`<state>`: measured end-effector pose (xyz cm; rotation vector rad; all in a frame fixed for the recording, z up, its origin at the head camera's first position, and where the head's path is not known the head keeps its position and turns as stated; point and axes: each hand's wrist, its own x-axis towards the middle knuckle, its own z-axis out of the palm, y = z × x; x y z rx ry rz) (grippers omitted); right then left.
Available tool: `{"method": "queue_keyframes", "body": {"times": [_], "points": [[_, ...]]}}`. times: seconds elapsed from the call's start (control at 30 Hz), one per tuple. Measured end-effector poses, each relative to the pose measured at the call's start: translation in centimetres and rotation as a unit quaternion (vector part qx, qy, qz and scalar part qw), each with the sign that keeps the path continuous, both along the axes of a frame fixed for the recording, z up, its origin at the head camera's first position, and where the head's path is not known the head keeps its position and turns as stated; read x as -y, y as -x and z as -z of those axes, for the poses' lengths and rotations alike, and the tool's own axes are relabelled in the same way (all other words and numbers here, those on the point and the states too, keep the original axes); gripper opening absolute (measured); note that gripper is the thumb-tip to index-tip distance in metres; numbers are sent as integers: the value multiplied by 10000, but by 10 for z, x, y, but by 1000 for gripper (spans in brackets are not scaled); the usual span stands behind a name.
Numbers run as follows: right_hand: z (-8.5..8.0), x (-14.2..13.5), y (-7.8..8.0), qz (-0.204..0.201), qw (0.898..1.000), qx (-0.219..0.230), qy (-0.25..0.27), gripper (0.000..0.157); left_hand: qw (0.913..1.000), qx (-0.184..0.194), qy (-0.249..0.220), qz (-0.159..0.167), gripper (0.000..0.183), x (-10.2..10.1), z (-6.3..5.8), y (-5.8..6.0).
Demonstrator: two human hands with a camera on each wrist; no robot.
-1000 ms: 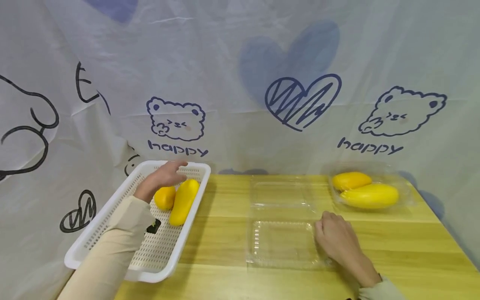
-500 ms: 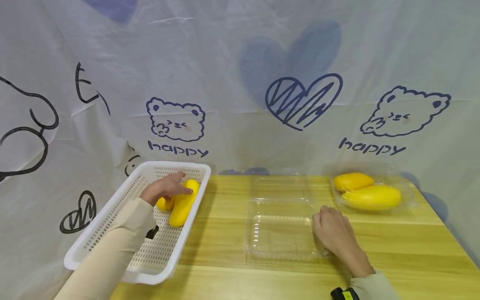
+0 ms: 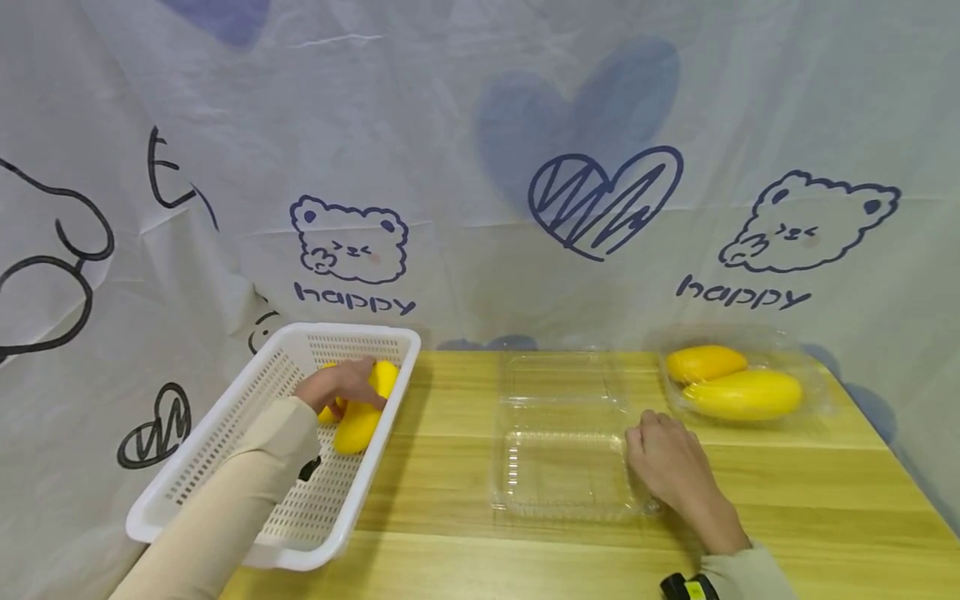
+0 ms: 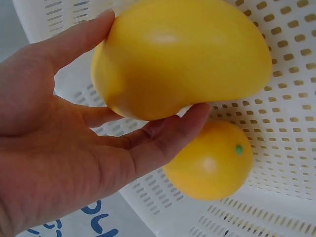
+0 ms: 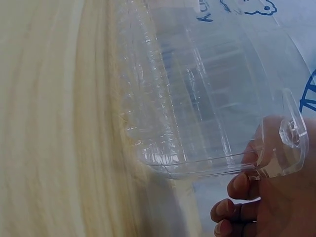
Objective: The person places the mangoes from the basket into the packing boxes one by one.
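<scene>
Inside the white basket (image 3: 294, 557), my left hand (image 3: 343, 384) grips a long yellow mango (image 3: 356, 430). The left wrist view shows the thumb on one end of the mango (image 4: 182, 54) and the fingers bent along its underside. A round orange (image 4: 210, 163) with a green stem spot lies beside it, close to the fingertips. My right hand (image 3: 669, 462) holds the right edge of an opened clear plastic clamshell box (image 3: 566, 477) on the table. In the right wrist view its thumb shows through the box's clear edge tab (image 5: 291, 133), with the other fingers curled below.
Another clear box (image 3: 806, 392) stands at the back right, holding an orange-yellow fruit (image 3: 707, 364) and a long yellow fruit (image 3: 746, 395). A small dark piece (image 3: 309, 468) lies in the basket. A printed cloth (image 3: 465, 275) hangs behind the wooden table (image 3: 450, 550).
My left hand has come down from above the basket's far end onto the mango and taken hold of it. The right hand and clamshell box have shifted slightly away from me.
</scene>
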<state>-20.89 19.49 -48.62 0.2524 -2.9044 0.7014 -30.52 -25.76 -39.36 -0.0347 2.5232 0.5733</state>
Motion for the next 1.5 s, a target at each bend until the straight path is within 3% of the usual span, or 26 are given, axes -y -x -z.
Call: {"method": "queue_keyframes", "body": {"times": [0.53, 0.87, 0.97, 1.27, 1.5], "points": [[1, -2, -1, -12, 10000, 47, 62, 29, 9989, 323, -215, -275, 107, 1, 1, -2], [2, -2, -1, -21, 9997, 99, 230, 29, 9957, 381, -789, -291, 102, 15, -19, -4], [1, -3, -1, -15, 9997, 111, 239, 29, 9955, 228, -866, -315, 102, 17, -25, -4], [1, -5, -2, -14, 9994, 162, 312, 30, 9923, -833, -905, -160, 99, 16, -38, -4], [1, -5, -2, -28, 9994, 83, 323, 31, 9762, -1315, -1693, -332, 92, 8, -50, -12]]}}
